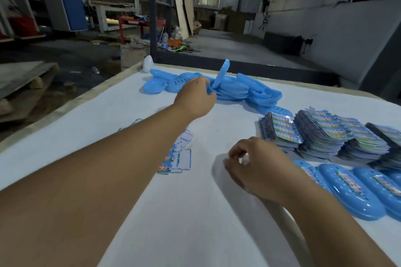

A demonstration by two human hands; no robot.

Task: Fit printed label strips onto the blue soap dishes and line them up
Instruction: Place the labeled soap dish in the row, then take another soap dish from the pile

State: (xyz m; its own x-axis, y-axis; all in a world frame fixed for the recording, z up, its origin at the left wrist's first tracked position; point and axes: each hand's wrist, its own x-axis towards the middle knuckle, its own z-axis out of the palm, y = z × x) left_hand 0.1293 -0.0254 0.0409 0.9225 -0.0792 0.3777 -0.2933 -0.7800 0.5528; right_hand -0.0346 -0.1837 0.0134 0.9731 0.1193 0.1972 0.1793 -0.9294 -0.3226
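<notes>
A heap of blue soap dishes (243, 91) lies at the far side of the white table (195, 212). My left hand (195, 97) reaches into the heap and its fingers curl round a blue dish (219, 76) that stands tilted up on edge. My right hand (253, 167) hovers low over the table with fingers loosely curled and nothing visible in it. Loose printed label strips (178, 158) lie between my arms. Labelled blue dishes (351, 191) sit side by side in a row at the right.
Thick stacks of printed label cards (321, 134) stand at the right behind the labelled row. A white egg-shaped object (148, 64) sits at the table's far left corner. Beyond the table is a workshop floor with a wooden pallet (23, 84) and clutter.
</notes>
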